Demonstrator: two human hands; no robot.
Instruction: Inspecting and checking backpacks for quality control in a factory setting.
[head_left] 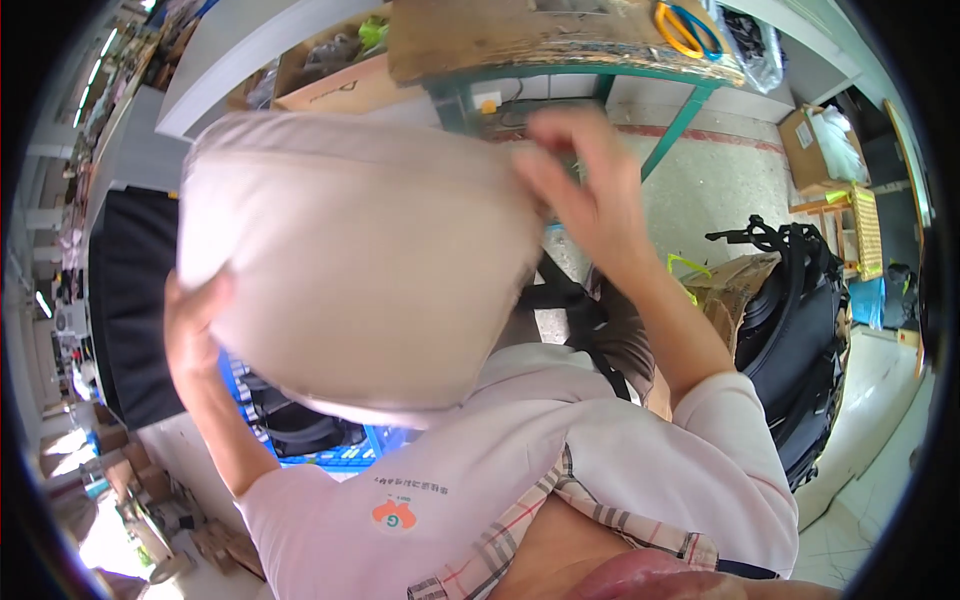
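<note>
A large beige fabric piece (370, 260), rounded at its lower edge and shaped like a bag or cushion panel, is raised in front of my body. My left hand (198, 315) grips its left edge, with the thumb on the near face and the other fingers hidden behind. Beside its upper right corner is my right hand (590, 185), blurred by motion. Thumb and forefinger there are curved apart, the thumb tip close to the fabric's edge; whether it touches I cannot tell.
Ahead stands a worn wooden table (480, 50) with green legs, orange and blue rings (685, 30) on it. A black backpack (795, 330) rests at my right. At my left are a black panel (140, 300) and a blue crate (335, 460). An open cardboard box (350, 88) sits far left.
</note>
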